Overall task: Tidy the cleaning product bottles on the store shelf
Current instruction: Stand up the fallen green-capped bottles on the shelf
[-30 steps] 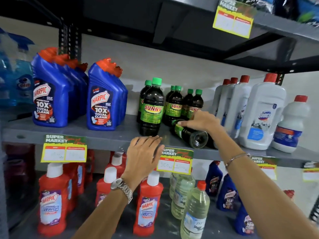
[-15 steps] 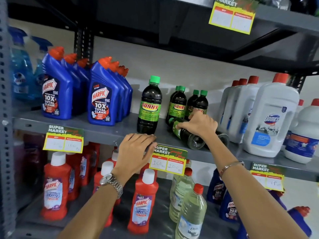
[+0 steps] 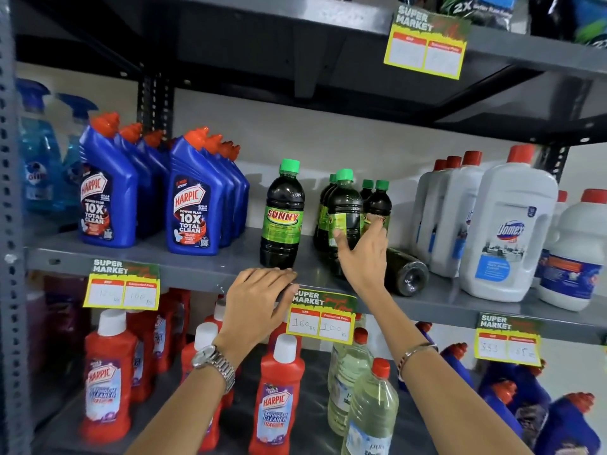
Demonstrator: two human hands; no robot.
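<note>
The grey metal shelf [image 3: 197, 274] was mostly in order. The blue angled-neck toilet-cleaner bottles with orange caps [image 3: 193, 208] stood in rows at the left, and the white bleach jugs with red caps [image 3: 505, 231] stood at the right. Between them the dark green-capped, green-labelled bottles were only partly sorted. One [image 3: 283, 215] stood alone near the front edge. A cluster stood further back, and the front bottle of that cluster [image 3: 345, 218] was upright with its label turned away. The right hand [image 3: 363, 254] was against it, fingers [image 3: 377, 224] spread apart around its lower body, not clearly clamped. Just beside that hand, one dark bottle [image 3: 405, 274] lay on its side, base toward the camera. The left hand [image 3: 259, 297] rested flat on the shelf edge, fingers together, holding nothing. Judged from this, the lying bottle needed standing up and the dark row squaring.
</note>
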